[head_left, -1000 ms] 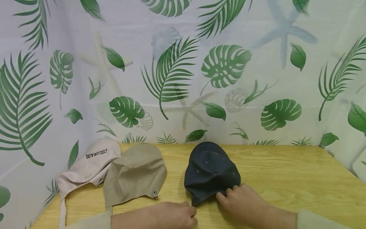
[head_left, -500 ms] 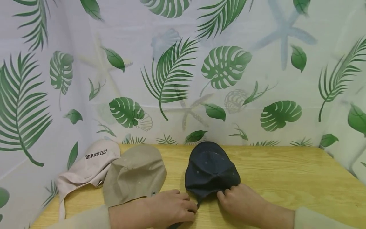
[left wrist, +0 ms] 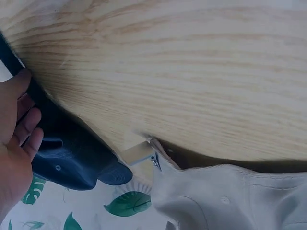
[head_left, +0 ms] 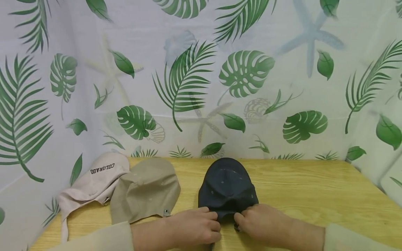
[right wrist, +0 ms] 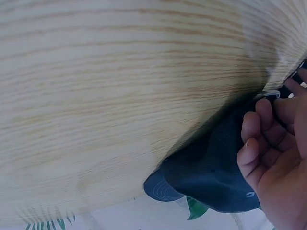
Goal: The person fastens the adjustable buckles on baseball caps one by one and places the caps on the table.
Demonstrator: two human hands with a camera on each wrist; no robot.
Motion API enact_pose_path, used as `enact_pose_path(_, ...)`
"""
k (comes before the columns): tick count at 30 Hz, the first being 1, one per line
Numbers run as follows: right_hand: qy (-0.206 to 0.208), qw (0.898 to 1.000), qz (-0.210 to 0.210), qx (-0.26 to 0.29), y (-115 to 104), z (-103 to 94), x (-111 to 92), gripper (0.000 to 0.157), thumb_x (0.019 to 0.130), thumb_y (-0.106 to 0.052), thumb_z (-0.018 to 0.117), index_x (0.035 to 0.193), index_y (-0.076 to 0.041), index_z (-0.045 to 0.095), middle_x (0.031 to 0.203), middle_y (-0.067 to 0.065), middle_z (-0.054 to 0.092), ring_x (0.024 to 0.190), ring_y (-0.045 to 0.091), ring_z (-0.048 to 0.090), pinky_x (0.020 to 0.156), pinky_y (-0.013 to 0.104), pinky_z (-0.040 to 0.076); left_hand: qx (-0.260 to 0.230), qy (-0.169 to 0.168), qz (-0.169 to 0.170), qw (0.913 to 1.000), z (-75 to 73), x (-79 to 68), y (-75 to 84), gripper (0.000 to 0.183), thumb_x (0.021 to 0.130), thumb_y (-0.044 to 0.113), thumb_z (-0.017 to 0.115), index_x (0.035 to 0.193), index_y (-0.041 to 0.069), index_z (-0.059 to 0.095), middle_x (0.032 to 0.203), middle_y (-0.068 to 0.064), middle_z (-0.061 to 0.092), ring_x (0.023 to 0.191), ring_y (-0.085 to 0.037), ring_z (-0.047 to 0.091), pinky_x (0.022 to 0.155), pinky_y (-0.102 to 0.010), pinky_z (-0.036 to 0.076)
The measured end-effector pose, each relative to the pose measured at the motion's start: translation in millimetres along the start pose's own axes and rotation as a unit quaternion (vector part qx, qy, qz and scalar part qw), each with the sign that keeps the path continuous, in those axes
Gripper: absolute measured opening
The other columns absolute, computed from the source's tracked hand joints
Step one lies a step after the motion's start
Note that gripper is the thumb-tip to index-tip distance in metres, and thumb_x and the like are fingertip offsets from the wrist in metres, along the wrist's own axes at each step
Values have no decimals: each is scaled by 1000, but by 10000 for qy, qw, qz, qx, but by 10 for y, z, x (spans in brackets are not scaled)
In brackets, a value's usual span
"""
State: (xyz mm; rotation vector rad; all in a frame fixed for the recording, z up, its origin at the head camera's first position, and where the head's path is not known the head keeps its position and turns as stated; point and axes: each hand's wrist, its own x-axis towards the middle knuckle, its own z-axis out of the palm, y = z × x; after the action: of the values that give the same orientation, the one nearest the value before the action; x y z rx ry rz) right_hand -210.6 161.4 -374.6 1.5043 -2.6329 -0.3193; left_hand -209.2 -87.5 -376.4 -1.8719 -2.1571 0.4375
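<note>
A navy baseball cap [head_left: 226, 186] lies on the wooden table with its brim toward the back wall and its rear edge toward me. My left hand [head_left: 193, 226] pinches the left side of that rear edge, by the dark strap [left wrist: 9, 55]. On the other side, my right hand [head_left: 267, 221] curls its fingers round the edge close to a metal buckle [right wrist: 272, 93]. In the right wrist view the dark strap runs up past the buckle between the fingers. Both hands partly cover the back of the cap.
Left of the navy cap lies a khaki cap [head_left: 147, 191], its small buckle [head_left: 166, 212] close to my left wrist. A pale pink cap [head_left: 97, 181] lettered COLORADO sits beyond it, its strap [head_left: 64, 228] hanging forward. A leaf-print cloth [head_left: 194, 136] rises behind the table [head_left: 314, 195].
My left hand has moved from the loose strap in front up to the cap's rear left edge. The cap's back edge now sits between both hands, and a buckle shows beside my right hand.
</note>
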Motion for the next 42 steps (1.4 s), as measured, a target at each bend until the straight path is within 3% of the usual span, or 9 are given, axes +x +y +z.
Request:
enact_pose_path(7,-40,10000,-52,-50,-2,13,-9,20,93,-26,67,80,-18,54,61,-9,42,53,3,40,48,20,32,415,550,-130,9975,19,3,66,21,100,45,51,91,32,64,89,21,63,83,-6,37,76,-24,23)
enact_pose_path(15,233,9978,172,-597,33,-89,3,31,86,-38,75,84,-15,54,61,-6,44,51,9,44,47,24,34,66,571,-362,9977,-130,12,67,22,103,43,49,93,31,65,82,21,62,85,-7,37,83,-30,26)
enact_pose_path(20,747,9940,345,-719,13,-81,-23,38,79,-39,81,83,-14,52,62,-6,42,49,9,40,45,23,29,-113,967,-538,9938,-162,14,77,22,102,39,54,89,28,67,75,18,60,79,-6,38,82,-28,27)
enact_pose_path(27,1625,9762,326,-1401,-21,-20,-18,34,81,-28,78,80,-13,48,62,-4,40,48,12,34,47,24,24,-35,1512,-591,9867,-149,29,74,21,103,32,54,87,23,66,72,14,56,74,-6,44,76,-20,35)
enact_pose_path(31,1745,9726,161,-1525,-21,-25,-22,30,82,-28,78,83,-13,52,65,-3,44,50,13,36,48,24,29,28,1667,-567,9844,-136,25,76,18,102,30,55,93,23,68,73,13,55,72,-6,45,72,-18,36)
enact_pose_path(37,1864,9666,-552,-1669,17,-1,-58,30,79,-29,82,97,-14,63,78,-3,57,59,12,45,52,21,39,-181,1484,-755,9859,-93,-24,80,12,100,21,58,107,17,67,85,9,59,73,-5,47,66,-17,34)
enact_pose_path(38,1851,9654,-667,-1712,25,9,-69,29,81,-27,81,102,-14,65,80,-2,58,61,12,47,54,21,42,-205,1467,-784,9859,-85,-31,80,13,100,19,59,109,16,67,87,9,59,73,-5,48,66,-17,34)
enact_pose_path(40,1870,9618,-850,-1809,39,36,-96,19,96,-20,64,114,-13,68,83,-1,60,65,12,49,57,21,44,-237,1476,-811,9854,-71,-47,79,15,100,19,59,111,15,68,89,8,60,75,-4,51,66,-16,35)
enact_pose_path(42,1994,9573,-957,-1860,49,70,-112,31,108,-14,40,122,-13,68,85,-1,60,68,12,50,60,21,45,-232,1494,-802,9852,-58,-61,77,16,99,19,60,112,15,69,91,7,61,76,-4,53,66,-16,37)
